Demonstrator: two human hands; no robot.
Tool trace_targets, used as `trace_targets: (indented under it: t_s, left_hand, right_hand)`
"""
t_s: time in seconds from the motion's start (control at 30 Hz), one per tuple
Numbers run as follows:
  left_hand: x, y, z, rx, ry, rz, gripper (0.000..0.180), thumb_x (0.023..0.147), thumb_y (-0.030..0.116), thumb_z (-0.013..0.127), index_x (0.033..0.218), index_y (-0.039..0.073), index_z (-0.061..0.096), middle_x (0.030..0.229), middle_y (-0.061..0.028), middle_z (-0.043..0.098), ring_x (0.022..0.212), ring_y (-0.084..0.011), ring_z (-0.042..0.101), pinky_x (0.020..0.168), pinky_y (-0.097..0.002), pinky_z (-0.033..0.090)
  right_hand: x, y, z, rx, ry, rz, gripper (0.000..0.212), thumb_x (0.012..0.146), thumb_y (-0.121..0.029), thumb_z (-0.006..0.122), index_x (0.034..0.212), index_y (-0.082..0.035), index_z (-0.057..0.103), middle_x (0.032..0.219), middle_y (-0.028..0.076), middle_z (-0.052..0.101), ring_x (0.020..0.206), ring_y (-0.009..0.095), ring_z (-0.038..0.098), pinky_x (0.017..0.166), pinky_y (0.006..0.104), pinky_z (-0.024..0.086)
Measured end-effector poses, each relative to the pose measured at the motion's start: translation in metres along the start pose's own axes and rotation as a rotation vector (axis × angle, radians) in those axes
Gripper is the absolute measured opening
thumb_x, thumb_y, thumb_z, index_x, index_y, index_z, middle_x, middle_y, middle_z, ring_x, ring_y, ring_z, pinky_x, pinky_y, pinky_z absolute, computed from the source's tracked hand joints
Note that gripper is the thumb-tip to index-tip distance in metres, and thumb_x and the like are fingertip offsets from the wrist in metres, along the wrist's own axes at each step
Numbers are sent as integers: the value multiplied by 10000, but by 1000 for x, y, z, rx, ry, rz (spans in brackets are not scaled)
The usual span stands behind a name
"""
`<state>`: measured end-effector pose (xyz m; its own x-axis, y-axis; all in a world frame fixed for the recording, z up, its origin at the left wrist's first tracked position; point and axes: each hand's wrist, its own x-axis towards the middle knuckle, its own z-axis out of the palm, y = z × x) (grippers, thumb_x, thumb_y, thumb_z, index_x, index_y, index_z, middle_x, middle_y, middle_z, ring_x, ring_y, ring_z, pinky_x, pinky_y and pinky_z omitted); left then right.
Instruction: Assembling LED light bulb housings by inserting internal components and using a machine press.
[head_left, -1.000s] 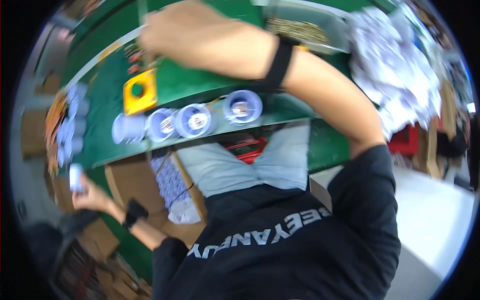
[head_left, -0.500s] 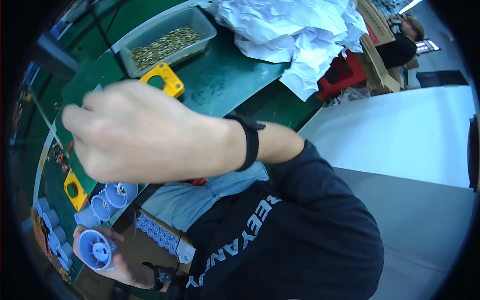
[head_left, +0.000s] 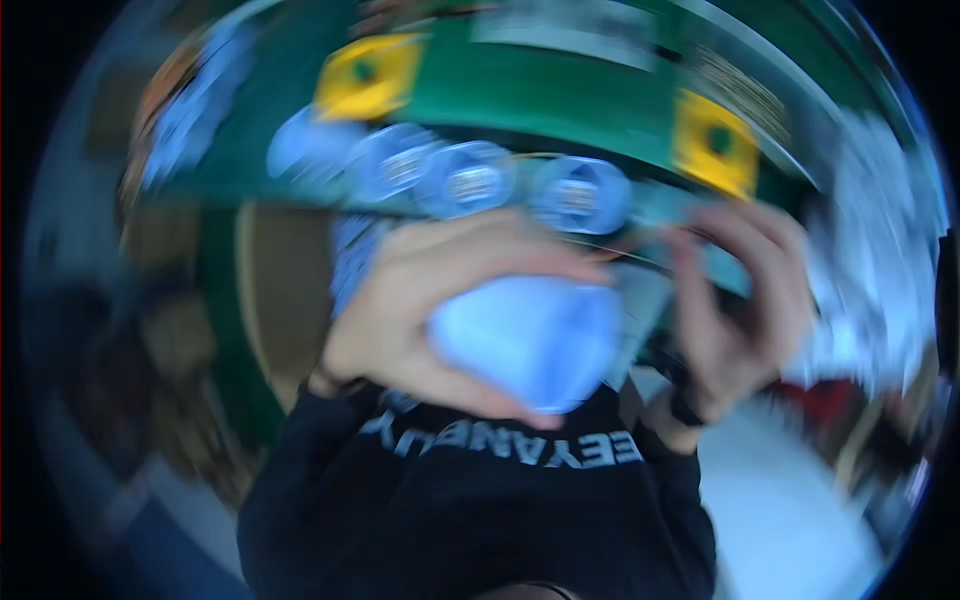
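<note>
My left hand is wrapped round a pale blue plastic cup, which lies tipped on its side in the grip, its mouth toward the right. The cup's inside is smeared by motion. To its right, my right hand has its thumb and fingers curled together at the tips. A thin reddish streak shows by those fingertips, too blurred to name. Just beyond my hands, a row of several similar blue cups stands along the table edge; the nearest, a blue cup with a pale part inside, is at the right end.
On the green table are a yellow block with a round hole at left and another yellow block at right. A tray of small metal pieces and crumpled white paper lie farther right. A cardboard box stands below the edge.
The view has swung round. My left hand has brought the cup up to the middle. My right hand, which was stretched out near the tray as a fist, is now beside the cup.
</note>
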<state>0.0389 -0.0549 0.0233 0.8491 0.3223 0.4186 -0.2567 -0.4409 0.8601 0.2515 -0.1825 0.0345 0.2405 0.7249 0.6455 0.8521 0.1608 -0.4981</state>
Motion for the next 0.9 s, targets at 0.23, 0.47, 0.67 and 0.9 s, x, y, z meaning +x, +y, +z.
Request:
trace_targets:
  t_s: [0.23,0.47,0.67,0.9]
  left_hand:
    - [-36,15,8,-151,438,-84,730,667,248,916,1307,49,628,1163,-113,703,1061,-261,682,922,-373,536]
    - [-56,33,2,-205,424,-245,877,689,87,849,1442,-61,425,1075,-142,654,951,-183,672,825,-307,531]
    - [-41,27,13,60,255,-322,894,705,-24,873,1428,-19,346,973,-140,632,781,-148,632,687,-247,512]
    - [-31,15,20,246,148,-118,813,738,-56,869,1344,22,333,974,-181,640,806,-187,662,679,-265,529]
  right_hand:
    - [-17,18,-11,271,131,237,152,835,6,710,953,68,636,900,161,614,703,213,555,659,296,456]
    - [-3,-3,-10,749,-233,107,229,703,-140,722,792,36,607,732,122,579,632,193,518,566,288,381]
    - [4,-10,-15,719,-365,185,177,637,-93,743,698,11,614,656,77,588,534,152,504,500,262,356]
    - [1,-16,-27,593,-622,298,192,597,-122,710,677,14,601,654,72,584,545,155,504,508,269,354]
